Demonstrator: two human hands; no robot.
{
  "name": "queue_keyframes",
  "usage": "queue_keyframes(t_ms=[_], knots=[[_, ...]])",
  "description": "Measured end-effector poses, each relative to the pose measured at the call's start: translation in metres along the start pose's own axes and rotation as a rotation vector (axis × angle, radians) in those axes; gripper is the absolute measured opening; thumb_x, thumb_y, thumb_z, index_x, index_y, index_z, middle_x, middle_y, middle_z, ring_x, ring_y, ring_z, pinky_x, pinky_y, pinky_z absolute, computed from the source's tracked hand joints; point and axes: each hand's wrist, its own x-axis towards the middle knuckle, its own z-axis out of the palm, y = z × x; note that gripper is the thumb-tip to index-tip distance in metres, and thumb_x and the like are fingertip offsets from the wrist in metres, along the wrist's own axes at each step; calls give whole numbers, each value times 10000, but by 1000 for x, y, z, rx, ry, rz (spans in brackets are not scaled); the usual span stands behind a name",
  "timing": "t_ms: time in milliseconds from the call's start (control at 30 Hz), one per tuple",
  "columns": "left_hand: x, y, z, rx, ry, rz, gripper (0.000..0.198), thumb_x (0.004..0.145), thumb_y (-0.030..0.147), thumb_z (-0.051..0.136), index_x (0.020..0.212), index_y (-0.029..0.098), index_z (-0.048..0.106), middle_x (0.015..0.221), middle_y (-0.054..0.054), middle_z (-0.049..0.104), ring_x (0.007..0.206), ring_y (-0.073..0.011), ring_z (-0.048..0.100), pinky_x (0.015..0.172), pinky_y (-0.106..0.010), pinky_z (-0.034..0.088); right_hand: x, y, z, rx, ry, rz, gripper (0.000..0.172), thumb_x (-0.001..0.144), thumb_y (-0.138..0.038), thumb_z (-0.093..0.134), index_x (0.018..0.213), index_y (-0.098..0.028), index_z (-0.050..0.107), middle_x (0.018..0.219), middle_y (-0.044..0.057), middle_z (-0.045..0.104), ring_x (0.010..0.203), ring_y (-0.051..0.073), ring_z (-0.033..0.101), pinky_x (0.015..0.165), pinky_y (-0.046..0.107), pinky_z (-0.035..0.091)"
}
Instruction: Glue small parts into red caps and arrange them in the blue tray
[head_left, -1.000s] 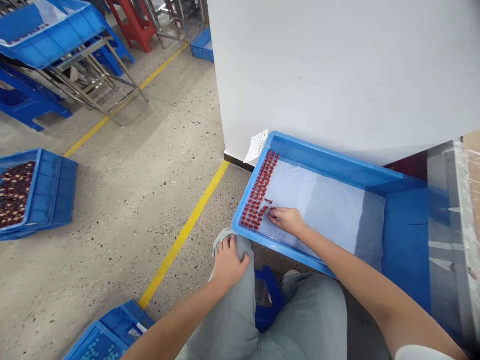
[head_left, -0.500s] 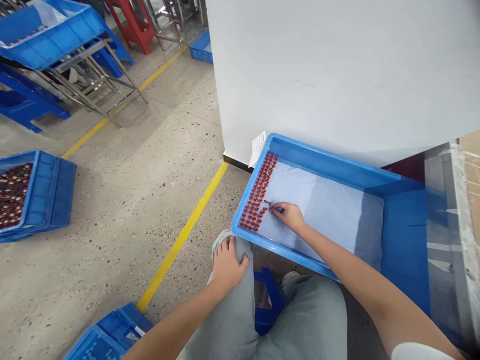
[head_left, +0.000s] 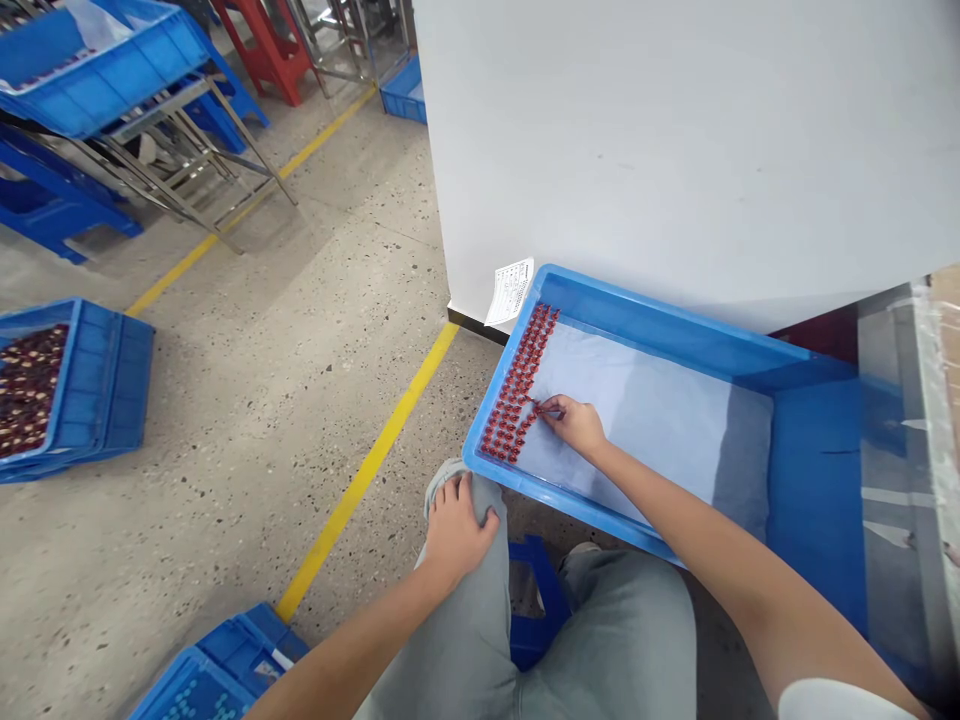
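Note:
A blue tray (head_left: 600, 514) lined with a pale sheet (head_left: 637, 400) lies in front of me. Small red pieces (head_left: 517, 385) stand in close rows along its left end. Over the sheet, my right hand (head_left: 574, 422) pinches at the right edge of these rows; whatever its fingertips hold is too small to name. My left hand (head_left: 459, 530) rests on my left knee, palm down with fingers spread, holding nothing.
A paper slip (head_left: 511, 291) sticks out beside the tray's upper left corner. A white panel (head_left: 660, 150) rises behind the tray. Blue crates (head_left: 127, 385) of dark red pieces stand left; another blue crate (head_left: 202, 675) is at the bottom. A metal-legged stool (head_left: 187, 165) stands upper left.
My right hand has shifted slightly up and left, its fingertips now against the red pieces. The paper slip has swung a little to the left. My left hand has stayed on the knee.

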Motion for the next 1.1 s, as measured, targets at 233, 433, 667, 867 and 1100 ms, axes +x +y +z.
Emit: queue_keyframes(t_ms=[233, 433, 667, 867, 1100], knots=[[0, 1, 0, -17, -7, -9, 646, 849, 434, 479, 1411, 126, 396, 1350, -176, 508, 1242, -345, 451, 1025, -468, 352, 22, -1, -25, -12, 43, 81, 191, 804, -265, 586, 934, -227, 720, 848, 12, 768, 613, 156, 681, 680, 287, 533], [1, 2, 0, -3, -10, -17, 629, 853, 437, 480, 1402, 140, 407, 1358, -165, 506, 1256, -339, 444, 1022, -454, 351, 57, -14, -28, -2, -108, 27, 193, 665, -371, 760, 791, -227, 741, 797, 6, 762, 725, 185, 705, 663, 254, 509], [1, -1, 2, -4, 5, -10, 635, 851, 443, 478, 1404, 139, 403, 1360, -170, 498, 1252, -342, 446, 1022, -462, 350, 70, -17, -22, -8, -210, 19, 162, 575, -339, 813, 658, -229, 727, 630, -21, 722, 594, 165, 671, 538, 230, 455], [2, 0, 1, -2, 2, -9, 633, 854, 443, 472, 1400, 129, 406, 1338, -173, 512, 1245, -341, 457, 1023, -455, 353, 60, 3, -28, 35, -55, 69, 134, 676, -339, 747, 736, -222, 728, 713, -5, 747, 652, 168, 698, 601, 244, 503], [2, 1, 1, 3, 2, 1, 638, 854, 442, 478, 1401, 123, 405, 1333, -175, 517, 1238, -344, 459, 1021, -460, 354, 20, 23, -18, 85, 114, 82, 176, 798, -398, 633, 792, -238, 704, 816, 14, 763, 730, 181, 712, 712, 295, 548]])
